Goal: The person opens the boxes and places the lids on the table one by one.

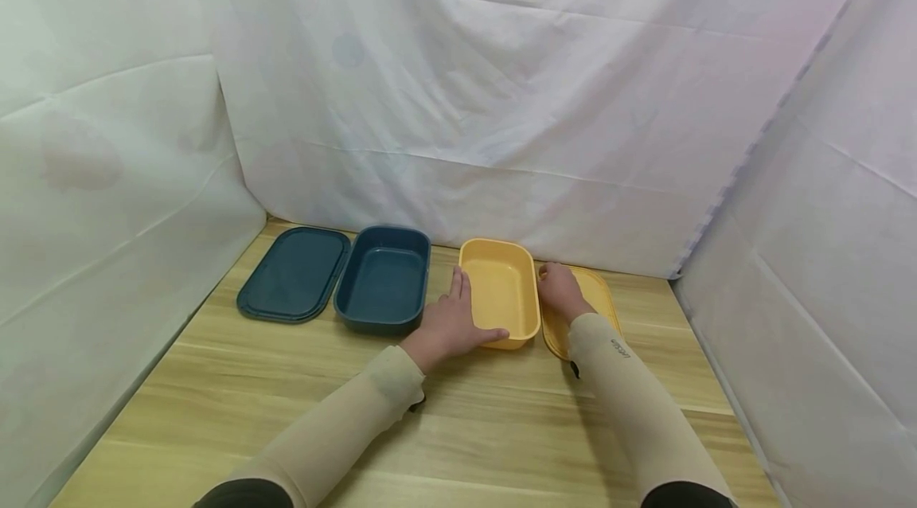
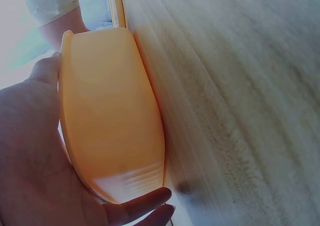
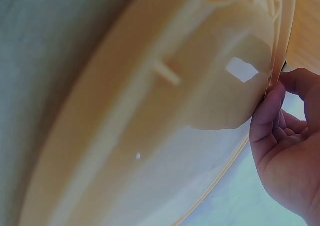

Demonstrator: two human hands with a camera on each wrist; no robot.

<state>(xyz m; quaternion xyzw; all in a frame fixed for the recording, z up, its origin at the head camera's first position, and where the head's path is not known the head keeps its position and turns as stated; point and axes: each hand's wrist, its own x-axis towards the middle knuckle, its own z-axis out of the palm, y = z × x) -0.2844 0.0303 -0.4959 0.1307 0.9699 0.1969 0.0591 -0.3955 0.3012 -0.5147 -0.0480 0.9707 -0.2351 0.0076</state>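
A yellow rectangular container [image 1: 499, 287] stands uncovered on the wooden table. My left hand [image 1: 447, 326] lies at its near left corner, thumb and straight fingers spread wide. In the left wrist view the thumb is right at the rim, while the fingers run along the side wall of the container [image 2: 112, 111]. On the container's right is a matching yellow lid [image 1: 600, 297]. My right hand [image 1: 562, 291] pinches the lid's left edge between thumb and fingers. The right wrist view has the lid [image 3: 165, 121] filling much of the frame, tilted, with the hand [image 3: 290, 146] at its edge.
Left of the yellow container stands an uncovered dark blue container [image 1: 387, 277], with a dark blue lid [image 1: 294, 273] lying flat beside it. White cloth [image 1: 487, 94] hangs behind the table [image 1: 272, 396] and along both sides.
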